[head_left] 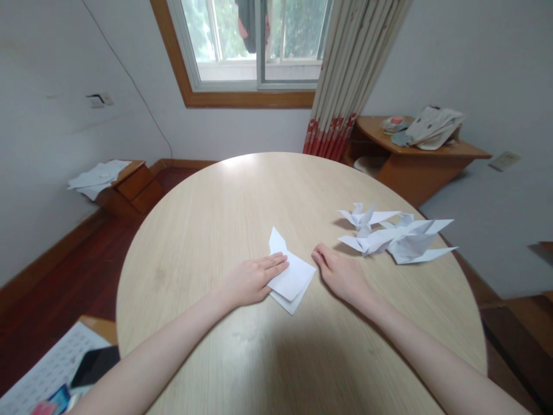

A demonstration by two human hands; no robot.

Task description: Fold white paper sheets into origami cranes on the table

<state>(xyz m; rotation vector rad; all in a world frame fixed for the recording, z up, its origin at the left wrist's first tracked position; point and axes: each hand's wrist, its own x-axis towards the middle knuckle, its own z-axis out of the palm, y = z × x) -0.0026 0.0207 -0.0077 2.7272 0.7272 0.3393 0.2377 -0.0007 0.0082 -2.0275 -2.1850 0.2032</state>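
Note:
A folded sheet of white paper (294, 276) lies on the round table, its layers making a square with a narrow point sticking up at the far left. My left hand (254, 279) rests flat over the paper's left side, fingers stretched out and pressing on it. Just off the paper's right corner, my right hand (339, 271) is on the tabletop with its fingers curled into a loose fist. No object shows in that fist, and a small gap separates it from the paper. Several folded paper cranes (393, 233) with spread wings sit together beyond my right hand.
The round wooden table (194, 230) has a curved edge all around. At the lower left, a dark phone (95, 366) lies on a printed sheet (56, 360). A corner shelf (432, 153) holding a white bag (436, 127) stands at the back right, beside a curtain (345, 80).

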